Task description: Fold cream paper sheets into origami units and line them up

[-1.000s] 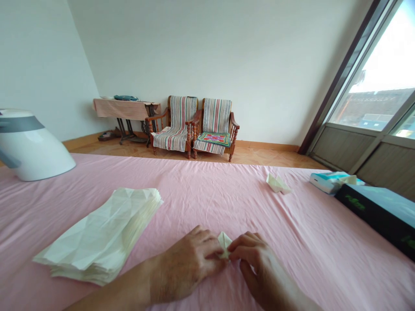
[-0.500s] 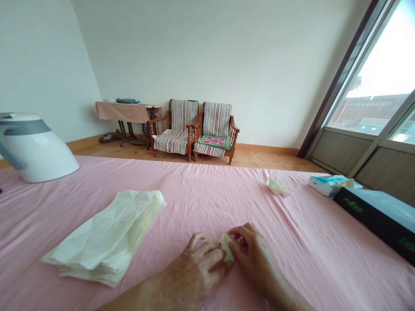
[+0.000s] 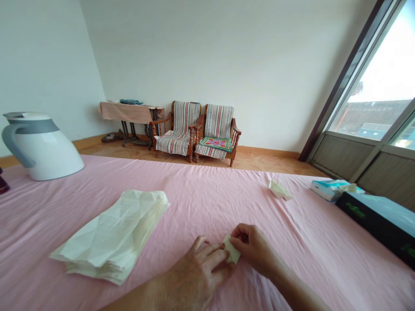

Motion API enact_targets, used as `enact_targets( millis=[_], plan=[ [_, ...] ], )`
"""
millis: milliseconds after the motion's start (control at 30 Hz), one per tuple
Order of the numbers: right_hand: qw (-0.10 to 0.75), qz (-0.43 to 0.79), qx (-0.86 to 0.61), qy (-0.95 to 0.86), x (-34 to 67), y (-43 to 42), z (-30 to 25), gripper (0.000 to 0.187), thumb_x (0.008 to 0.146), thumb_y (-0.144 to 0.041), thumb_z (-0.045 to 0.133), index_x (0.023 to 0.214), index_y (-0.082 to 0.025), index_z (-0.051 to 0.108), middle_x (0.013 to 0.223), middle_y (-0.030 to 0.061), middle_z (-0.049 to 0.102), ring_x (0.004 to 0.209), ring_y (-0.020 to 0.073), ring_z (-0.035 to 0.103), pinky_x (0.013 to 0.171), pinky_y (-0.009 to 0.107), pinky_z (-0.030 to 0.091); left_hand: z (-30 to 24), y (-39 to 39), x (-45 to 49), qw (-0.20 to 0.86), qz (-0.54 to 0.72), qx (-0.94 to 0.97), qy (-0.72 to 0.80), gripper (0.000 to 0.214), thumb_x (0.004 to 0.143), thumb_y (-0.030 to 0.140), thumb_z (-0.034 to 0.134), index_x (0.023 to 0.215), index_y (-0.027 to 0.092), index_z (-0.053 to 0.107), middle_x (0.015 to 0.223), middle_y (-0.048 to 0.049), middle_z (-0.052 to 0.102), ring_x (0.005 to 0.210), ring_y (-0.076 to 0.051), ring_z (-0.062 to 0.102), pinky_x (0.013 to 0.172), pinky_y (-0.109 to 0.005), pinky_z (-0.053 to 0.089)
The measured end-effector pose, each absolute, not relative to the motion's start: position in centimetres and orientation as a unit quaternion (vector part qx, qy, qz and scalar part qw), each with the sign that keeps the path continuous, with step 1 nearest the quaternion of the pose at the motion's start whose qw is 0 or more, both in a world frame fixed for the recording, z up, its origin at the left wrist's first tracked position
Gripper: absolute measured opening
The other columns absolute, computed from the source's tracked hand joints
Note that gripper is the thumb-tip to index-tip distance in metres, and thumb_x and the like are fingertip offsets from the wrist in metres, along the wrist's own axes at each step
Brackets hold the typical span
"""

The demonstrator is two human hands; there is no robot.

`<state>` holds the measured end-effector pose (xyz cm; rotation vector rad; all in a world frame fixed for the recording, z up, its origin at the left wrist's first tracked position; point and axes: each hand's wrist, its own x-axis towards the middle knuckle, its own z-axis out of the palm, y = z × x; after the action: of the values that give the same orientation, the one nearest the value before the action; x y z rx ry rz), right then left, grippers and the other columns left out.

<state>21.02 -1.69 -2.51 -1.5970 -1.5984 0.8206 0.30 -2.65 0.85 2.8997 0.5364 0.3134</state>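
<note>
L hand (image 3: 202, 272), fingers loosely spread, rests on paper (image 3: 234, 254), prob. pinning it vs. cloth (image 3: 194, 198); R hand (image 3: 256, 248) pinches far edge, prob. for control; stack (image 3: 110, 233) left, prob. for easy reach

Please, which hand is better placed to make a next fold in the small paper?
Probably the right hand: its fingertips are at the right edge of the small paper. The left hand has its fingers laid over the left side, so it seems better for steadying.
</note>
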Motion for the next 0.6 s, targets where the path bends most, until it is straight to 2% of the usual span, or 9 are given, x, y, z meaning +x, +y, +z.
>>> enact_targets(
  millis=[200, 367, 467, 600],
  plan=[
    [0.41, 0.35, -0.587, -0.604, 20.8, -2.3, -2.5, 0.012, 0.073, -0.023, 0.055, 0.065, -0.018, 0.061, 0.055, -0.0028, 0.054, 0.052, 0.0106, 0.048, 0.05, 0.022, 0.034, 1.0, -2.7, 0.5, 0.114, 0.127, 0.969, 0.179, 0.044, 0.091, 0.014, 0.05, 0.134, 0.022, 0.046, 0.131, -0.0098, 0.056, 0.123, -0.026, 0.048, 0.106, -0.047, 0.035],
    [0.445, 0.367, -0.559, -0.595, 20.7, -2.9, -2.0, 0.02, 0.078, -0.034, 0.056, 0.066, -0.018, 0.059, 0.056, -0.003, 0.053, 0.052, 0.0105, 0.047, 0.049, 0.022, 0.033, 0.2, -2.0, 1.0, 0.235, 0.279, 0.899, 0.244, 0.038, 0.086, 0.003, 0.049, 0.117, 0.023, 0.057, 0.115, -0.006, 0.06, 0.108, -0.02, 0.056, 0.096, -0.035, 0.044],
    [0.457, 0.365, -0.545, -0.601, 20.6, -3.1, -1.5, 0.022, 0.08, -0.036, 0.056, 0.068, -0.018, 0.06, 0.061, -0.002, 0.056, 0.056, 0.011, 0.047, 0.053, 0.023, 0.034, -0.6, -1.3, 1.2, 0.289, 0.372, 0.824, 0.316, 0.025, 0.086, 0.009, 0.055, 0.11, 0.019, 0.058, 0.1, -0.0051, 0.062, 0.093, -0.017, 0.059, 0.084, -0.029, 0.048],
    [0.467, 0.341, -0.516, -0.632, 20.2, -3.3, -1.2, 0.019, 0.084, -0.032, 0.056, 0.071, -0.019, 0.061, 0.066, -0.0022, 0.058, 0.064, 0.0125, 0.051, 0.064, 0.025, 0.037, -0.9, -0.7, 1.2, 0.351, 0.374, 0.789, 0.338, 0.016, 0.089, 0.022, 0.06, 0.103, 0.017, 0.064, 0.086, -0.0029, 0.064, 0.072, -0.014, 0.059, 0.067, -0.024, 0.047]
  ],
)
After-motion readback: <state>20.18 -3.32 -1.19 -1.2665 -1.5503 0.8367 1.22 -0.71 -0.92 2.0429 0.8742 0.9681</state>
